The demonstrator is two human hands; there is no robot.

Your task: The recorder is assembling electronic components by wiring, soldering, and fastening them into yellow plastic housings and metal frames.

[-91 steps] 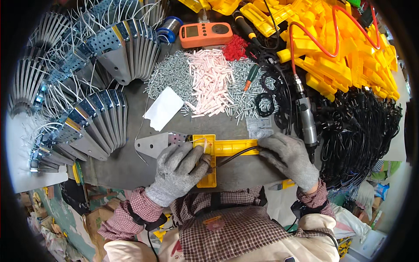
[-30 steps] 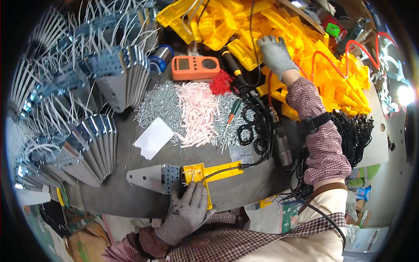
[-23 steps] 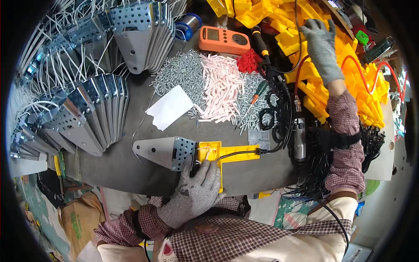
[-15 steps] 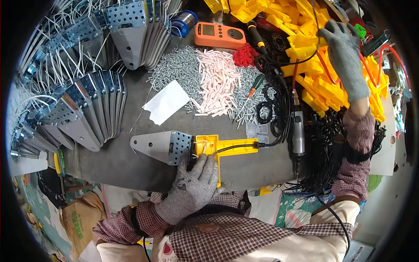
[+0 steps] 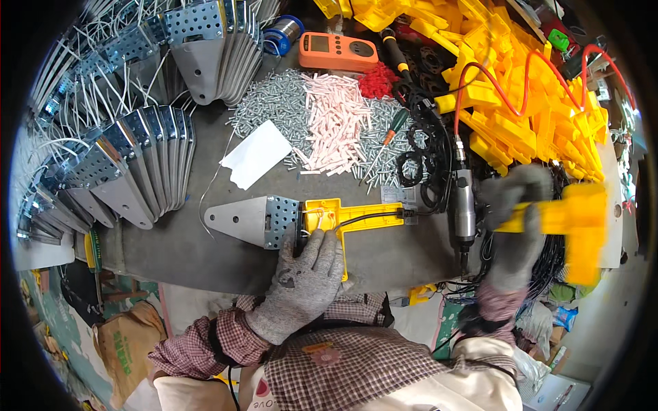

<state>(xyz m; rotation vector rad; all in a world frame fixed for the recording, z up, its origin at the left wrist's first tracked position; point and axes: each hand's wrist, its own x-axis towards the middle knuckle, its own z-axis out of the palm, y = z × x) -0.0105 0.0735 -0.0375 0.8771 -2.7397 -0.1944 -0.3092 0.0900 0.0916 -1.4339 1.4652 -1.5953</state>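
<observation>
A yellow plastic housing half (image 5: 373, 216) lies on the bench, with a black cable and thin white wires inside. A grey metal plate with a perforated section (image 5: 257, 220) joins its left end. My left hand (image 5: 306, 282), in a grey glove, rests with extended fingers on the near edge of the housing half and the plate's corner. At the right, my gloved right hand (image 5: 517, 229) is closed around another yellow plastic housing piece (image 5: 585, 233), raised and smeared by motion. The inner face of that piece cannot be made out.
Stacked metal plates with white wires (image 5: 147, 161) fill the left side. Screws (image 5: 274, 106), pink sleeves (image 5: 334, 127) and an orange meter (image 5: 337, 53) lie behind. A grey power screwdriver (image 5: 465, 205) on a red hose stands near the yellow housing pile (image 5: 541, 123).
My right hand has come back from the yellow pile toward the near right, bringing a yellow housing piece with it. My left hand stays on the housing half.
</observation>
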